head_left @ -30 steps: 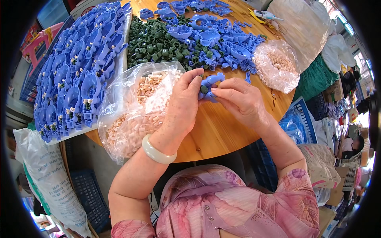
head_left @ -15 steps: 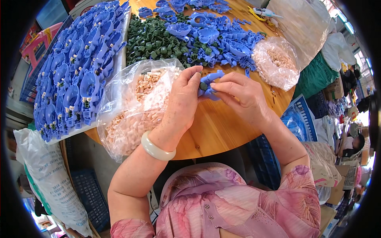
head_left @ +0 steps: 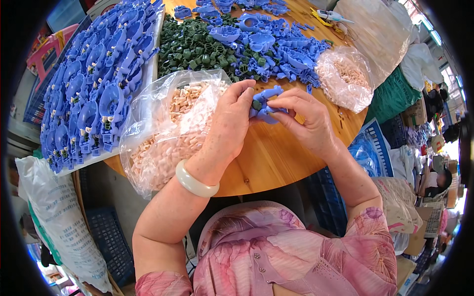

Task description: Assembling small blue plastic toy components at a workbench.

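Note:
A small blue plastic part with a dark green piece set in it is held between my hands, above the near edge of the round table. My left hand grips its left side, with the thumb and fingers closed round it. From the right, the thumb and index finger of my right hand pinch at the part; anything tiny between those fingertips is hidden. Beside my left forearm, an open clear bag holds many small beige pieces.
Rows of blue parts with green and pale pieces cover a white board at left. Dark green pieces and loose blue parts are heaped beyond my hands. A second bag of beige pieces and a yellow-and-white tool lie right.
Both hands and the blue part have shifted slightly to the right. My right index finger and thumb have changed their pose a little at the part.

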Tool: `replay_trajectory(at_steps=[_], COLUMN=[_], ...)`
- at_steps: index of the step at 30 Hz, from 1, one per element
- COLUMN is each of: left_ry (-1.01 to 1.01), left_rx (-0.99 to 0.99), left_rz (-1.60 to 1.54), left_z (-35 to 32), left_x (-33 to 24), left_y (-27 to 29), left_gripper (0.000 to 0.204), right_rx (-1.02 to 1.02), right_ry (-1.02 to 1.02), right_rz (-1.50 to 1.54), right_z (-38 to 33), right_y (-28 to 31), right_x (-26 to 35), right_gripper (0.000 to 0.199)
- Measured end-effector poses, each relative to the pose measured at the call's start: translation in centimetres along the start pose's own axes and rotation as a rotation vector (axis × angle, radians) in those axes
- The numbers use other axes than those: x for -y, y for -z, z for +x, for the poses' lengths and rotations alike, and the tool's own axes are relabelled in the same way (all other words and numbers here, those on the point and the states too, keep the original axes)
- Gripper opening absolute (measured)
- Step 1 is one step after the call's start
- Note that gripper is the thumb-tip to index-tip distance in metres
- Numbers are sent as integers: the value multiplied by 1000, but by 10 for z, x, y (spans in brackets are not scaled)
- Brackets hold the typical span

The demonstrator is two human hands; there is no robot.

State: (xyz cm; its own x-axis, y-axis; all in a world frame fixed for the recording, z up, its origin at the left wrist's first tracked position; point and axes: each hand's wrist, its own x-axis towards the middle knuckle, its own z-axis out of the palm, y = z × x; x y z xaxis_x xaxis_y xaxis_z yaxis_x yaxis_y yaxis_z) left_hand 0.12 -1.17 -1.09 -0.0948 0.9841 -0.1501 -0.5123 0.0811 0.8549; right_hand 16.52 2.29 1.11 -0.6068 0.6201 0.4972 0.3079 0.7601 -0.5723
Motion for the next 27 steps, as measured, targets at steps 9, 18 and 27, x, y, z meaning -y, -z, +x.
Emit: replay_trajectory(at_steps=[9, 18, 27], left_ry=[26, 27, -6], left_rx=[-38, -7, 10], left_rz=[91, 20, -42], left_z=[2, 1, -1], left_x=[6, 0, -4], left_y=[2, 1, -1], left_gripper=[23, 24, 25], right_rx=[-40, -100, -127], right_ry=[161, 121, 14], right_rz=[-138, -67, 53], right_z=[-11, -9, -9], right_y=[-8, -10, -6], right_x=[-1, -1, 0], right_gripper=[20, 26, 28])
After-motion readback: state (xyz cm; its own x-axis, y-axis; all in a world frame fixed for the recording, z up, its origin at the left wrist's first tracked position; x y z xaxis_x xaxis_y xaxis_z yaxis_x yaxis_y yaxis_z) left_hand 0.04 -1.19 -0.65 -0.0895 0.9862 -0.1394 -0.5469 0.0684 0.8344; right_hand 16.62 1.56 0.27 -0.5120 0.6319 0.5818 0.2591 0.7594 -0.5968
